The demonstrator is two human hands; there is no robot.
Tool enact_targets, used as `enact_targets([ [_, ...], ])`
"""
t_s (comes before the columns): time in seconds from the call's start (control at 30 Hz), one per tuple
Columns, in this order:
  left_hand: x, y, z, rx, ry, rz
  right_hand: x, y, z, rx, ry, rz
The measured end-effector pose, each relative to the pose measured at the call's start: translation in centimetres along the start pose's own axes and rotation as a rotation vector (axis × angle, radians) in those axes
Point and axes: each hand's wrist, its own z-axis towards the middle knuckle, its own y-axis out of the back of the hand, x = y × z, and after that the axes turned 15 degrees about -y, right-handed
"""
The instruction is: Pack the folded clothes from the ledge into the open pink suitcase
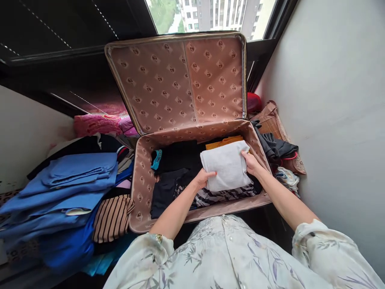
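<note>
Both hands grip the folded white garment, left hand at its near edge, right hand at its far corner, fingers closed on cloth, inside the open suitcase atop dark clothes. Placing underway; next: settle it flat.

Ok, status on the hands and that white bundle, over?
Left hand and right hand both gripping folded white garment. Garment sits atop dark clothes inside open suitcase. Orange item just behind.
</note>
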Motion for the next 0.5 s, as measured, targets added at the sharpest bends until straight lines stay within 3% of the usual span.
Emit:
enact_targets([
  [0.1, 1.2, -0.8, 2.7, -0.057, -0.055, 0.110, -0.4, 0.9, 2.4, -0.185, 0.084, -0.251],
  [0.17, 1.3, -1.6, 5.9, -0.090, -0.093, 0.206, 0.4, 1.5, 3.8, -0.410, 0.122, -0.481],
  [0.27, 1.2, -2.8, 10.7, -0.185, -0.109, 0.583, 1.0, 1.3, 4.9, -0.646, 0.175, -0.785],
  [0.37, 2.0, -3.6, 12.7, -0.127, -0.152, 1.146, -0.2, -0.4, 4.9, -0.608, 0.332, -1.074],
  [0.5, 3.5, -4.3, 13.1, 0.244, -0.365, 1.587, -1.4, -2.4, 6.5, -0.479, 0.371, -1.303],
])
